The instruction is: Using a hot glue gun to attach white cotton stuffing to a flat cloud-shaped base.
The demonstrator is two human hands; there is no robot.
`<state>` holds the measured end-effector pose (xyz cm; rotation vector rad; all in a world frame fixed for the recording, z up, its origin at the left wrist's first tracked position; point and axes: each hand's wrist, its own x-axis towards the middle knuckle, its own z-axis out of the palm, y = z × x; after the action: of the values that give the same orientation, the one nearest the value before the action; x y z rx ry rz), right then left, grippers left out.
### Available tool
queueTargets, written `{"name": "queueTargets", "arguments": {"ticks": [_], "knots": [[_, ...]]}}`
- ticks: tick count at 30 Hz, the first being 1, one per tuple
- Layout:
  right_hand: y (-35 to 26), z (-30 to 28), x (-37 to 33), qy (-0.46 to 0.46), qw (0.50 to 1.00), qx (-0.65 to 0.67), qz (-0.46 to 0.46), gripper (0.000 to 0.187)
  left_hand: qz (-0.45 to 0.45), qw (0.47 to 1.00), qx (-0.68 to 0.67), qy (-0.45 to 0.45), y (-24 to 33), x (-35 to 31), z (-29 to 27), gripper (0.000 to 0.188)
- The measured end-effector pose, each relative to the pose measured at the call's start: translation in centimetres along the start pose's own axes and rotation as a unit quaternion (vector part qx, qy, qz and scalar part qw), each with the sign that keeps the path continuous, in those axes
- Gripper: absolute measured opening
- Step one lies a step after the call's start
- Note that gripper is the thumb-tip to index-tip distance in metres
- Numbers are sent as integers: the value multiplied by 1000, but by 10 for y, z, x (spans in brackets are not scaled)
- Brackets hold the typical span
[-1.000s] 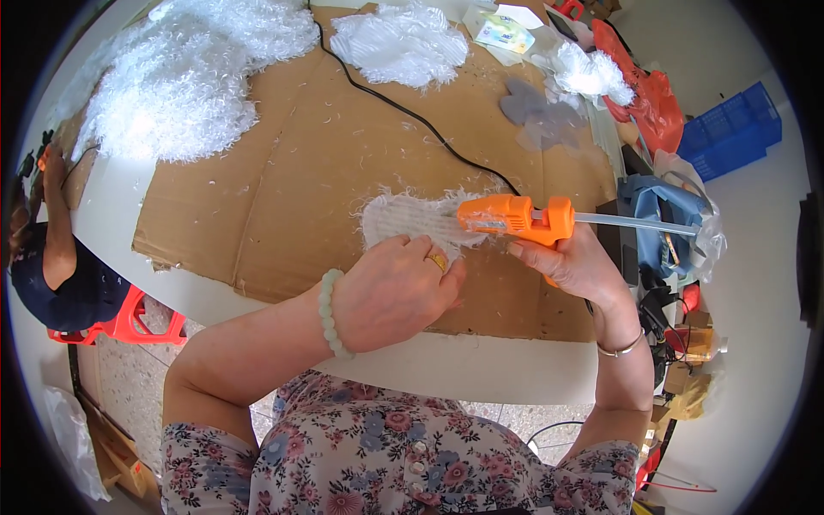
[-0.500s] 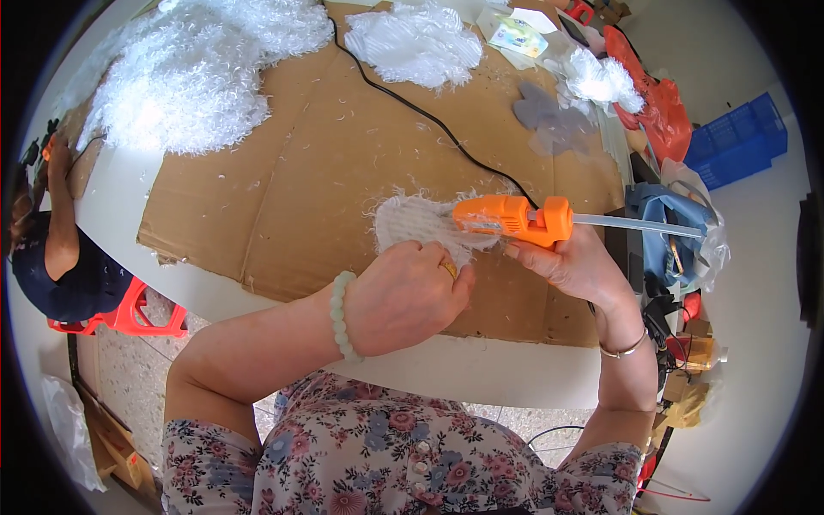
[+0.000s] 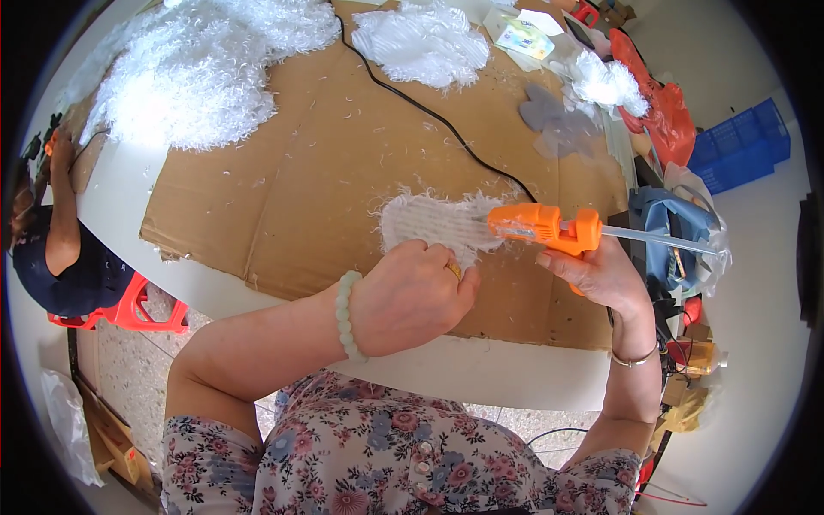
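We see the right hand [image 3: 603,273] wrapped round the handle of an orange glue gun [image 3: 530,225], a translucent glue stick [image 3: 657,238] jutting from its back. The nozzle points left, at the right end of a white fringed fabric piece [image 3: 433,221]. Our left hand [image 3: 412,296] lies with bent fingers over the near edge of that piece; the fingertips are hidden, so we cannot tell whether they pinch it. We note a pale green bead bracelet [image 3: 346,318] on the left wrist and a bangle [image 3: 633,359] on the right. The fabric rests on a brown cardboard sheet [image 3: 335,172], which covers much of the white tabletop [image 3: 515,371]. Beyond it we find a black cord [image 3: 429,106] crossing the cardboard, thin grey pieces [image 3: 556,122] at far right, and a big white fringed heap [image 3: 193,81] at far left
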<state>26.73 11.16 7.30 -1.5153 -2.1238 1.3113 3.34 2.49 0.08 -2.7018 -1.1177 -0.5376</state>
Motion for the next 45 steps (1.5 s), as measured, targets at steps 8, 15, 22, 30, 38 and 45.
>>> {"name": "queueTargets", "arguments": {"ticks": [8,15,22,30,38,45], "knots": [[-6,18,10,-18,994,-94,-46,31,-3,1000,4,-5,2,0,-1,29],[-6,27,21,-4,975,-161,-153,31,-4,1000,-9,16,3,-1,2,29],[-11,29,24,7,968,-180,-173,29,-1,1000,-14,10,3,0,1,29],[-22,38,29,-6,957,-207,-202,29,1,1000,-22,12,3,-1,2,26],[-36,43,31,-36,963,-193,-184,29,4,1000,-15,24,4,-2,0,25],[-36,34,30,-48,970,-202,-131,30,14,999,-16,29,3,-1,0,26]]}}
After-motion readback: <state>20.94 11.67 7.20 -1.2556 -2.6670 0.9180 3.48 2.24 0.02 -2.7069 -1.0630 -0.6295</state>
